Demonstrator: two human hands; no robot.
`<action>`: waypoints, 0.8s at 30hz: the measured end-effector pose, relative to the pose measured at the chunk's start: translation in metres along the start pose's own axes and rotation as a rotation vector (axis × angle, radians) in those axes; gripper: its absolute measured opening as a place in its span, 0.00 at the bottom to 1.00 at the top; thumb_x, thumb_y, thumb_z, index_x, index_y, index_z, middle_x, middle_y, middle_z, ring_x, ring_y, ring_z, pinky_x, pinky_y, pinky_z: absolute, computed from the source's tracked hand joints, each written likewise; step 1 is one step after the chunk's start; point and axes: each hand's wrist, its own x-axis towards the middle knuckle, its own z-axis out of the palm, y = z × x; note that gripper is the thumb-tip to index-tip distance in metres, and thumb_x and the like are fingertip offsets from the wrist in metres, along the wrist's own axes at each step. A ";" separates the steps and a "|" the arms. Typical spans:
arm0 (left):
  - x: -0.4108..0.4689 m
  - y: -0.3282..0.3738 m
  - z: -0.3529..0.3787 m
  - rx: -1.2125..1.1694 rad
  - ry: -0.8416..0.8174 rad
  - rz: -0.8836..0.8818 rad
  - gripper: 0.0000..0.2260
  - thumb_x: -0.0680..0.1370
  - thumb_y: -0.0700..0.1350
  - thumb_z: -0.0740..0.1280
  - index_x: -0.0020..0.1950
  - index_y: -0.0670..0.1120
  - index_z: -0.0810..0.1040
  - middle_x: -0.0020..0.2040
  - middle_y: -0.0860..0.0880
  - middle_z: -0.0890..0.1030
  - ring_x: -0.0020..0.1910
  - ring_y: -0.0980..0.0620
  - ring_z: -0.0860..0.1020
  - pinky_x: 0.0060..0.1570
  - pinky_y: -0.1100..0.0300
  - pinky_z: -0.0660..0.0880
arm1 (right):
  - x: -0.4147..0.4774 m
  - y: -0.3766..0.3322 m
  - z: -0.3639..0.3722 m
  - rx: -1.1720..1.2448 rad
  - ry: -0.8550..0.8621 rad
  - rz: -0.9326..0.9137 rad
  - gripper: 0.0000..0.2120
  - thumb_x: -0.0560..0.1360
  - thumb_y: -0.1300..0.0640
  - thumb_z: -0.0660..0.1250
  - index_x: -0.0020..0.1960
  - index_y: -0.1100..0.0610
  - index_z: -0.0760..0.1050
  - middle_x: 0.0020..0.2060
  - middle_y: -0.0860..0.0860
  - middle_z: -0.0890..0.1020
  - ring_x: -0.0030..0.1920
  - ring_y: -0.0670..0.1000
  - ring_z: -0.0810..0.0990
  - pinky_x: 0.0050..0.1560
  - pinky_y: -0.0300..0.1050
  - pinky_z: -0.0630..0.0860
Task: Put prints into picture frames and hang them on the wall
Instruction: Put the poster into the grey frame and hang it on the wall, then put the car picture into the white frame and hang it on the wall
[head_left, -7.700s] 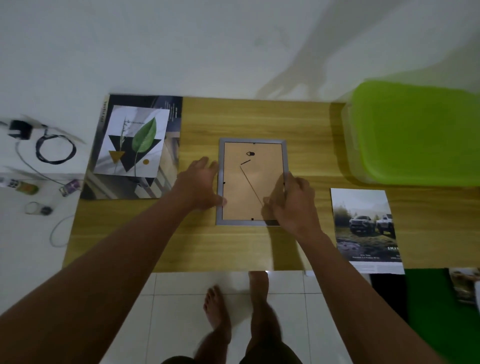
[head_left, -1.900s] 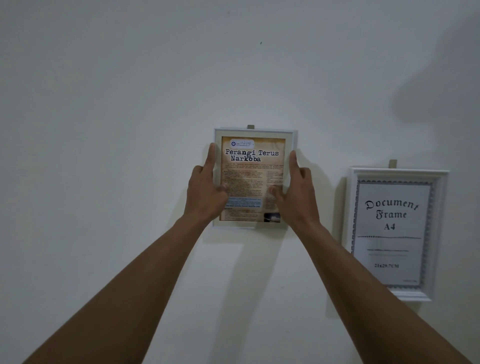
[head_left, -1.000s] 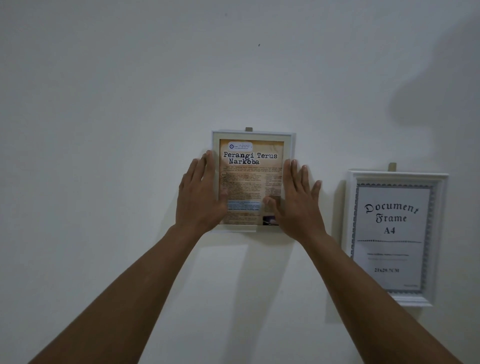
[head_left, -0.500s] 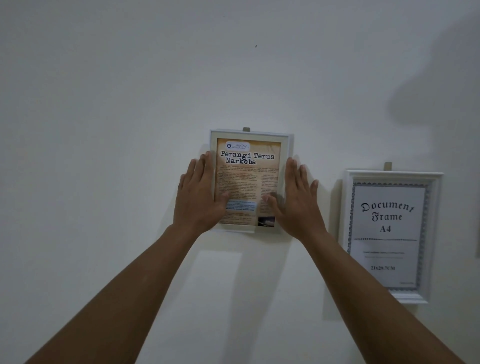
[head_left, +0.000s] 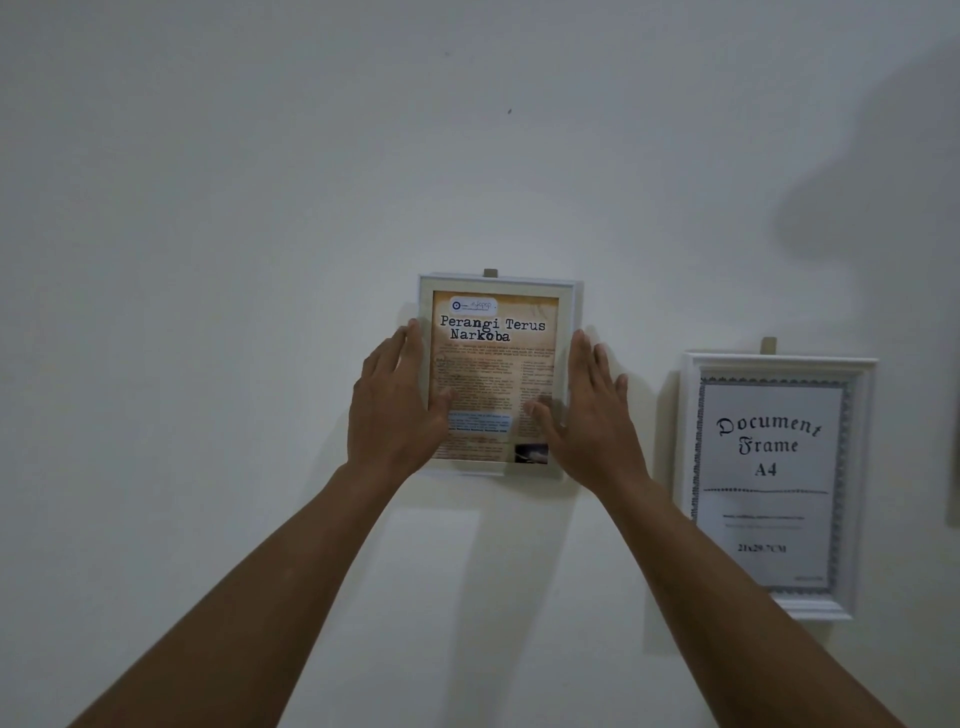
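The small frame (head_left: 496, 374) hangs on the wall (head_left: 208, 260), left of the larger frame (head_left: 769, 483).

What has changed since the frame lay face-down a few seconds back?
The frame went from lying face-down to hanging on the wall, front facing out. Two seconds ago both hands held its sides with curled fingers; now the left hand and right hand lie flat, fingers straight along its edges, thumbs on its front. The A4 frame to the right hangs as before.
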 end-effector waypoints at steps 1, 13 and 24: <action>0.000 -0.001 0.000 0.008 -0.003 -0.008 0.39 0.76 0.52 0.69 0.80 0.47 0.51 0.78 0.47 0.60 0.77 0.46 0.57 0.72 0.46 0.62 | 0.000 0.000 0.000 0.000 0.004 -0.003 0.41 0.81 0.43 0.58 0.78 0.53 0.31 0.79 0.48 0.38 0.78 0.49 0.34 0.77 0.57 0.38; -0.003 -0.002 -0.002 -0.034 -0.079 -0.052 0.38 0.78 0.55 0.65 0.80 0.52 0.45 0.80 0.48 0.52 0.79 0.47 0.50 0.74 0.41 0.58 | 0.001 -0.004 -0.008 0.020 -0.002 0.024 0.41 0.80 0.39 0.56 0.80 0.51 0.34 0.80 0.49 0.42 0.79 0.51 0.38 0.77 0.60 0.41; -0.031 0.080 0.001 -0.139 0.078 0.193 0.24 0.74 0.45 0.69 0.70 0.47 0.71 0.63 0.47 0.74 0.61 0.46 0.72 0.56 0.50 0.76 | -0.035 0.016 -0.072 -0.010 0.096 0.048 0.33 0.80 0.46 0.62 0.80 0.51 0.51 0.75 0.51 0.63 0.73 0.52 0.65 0.65 0.54 0.70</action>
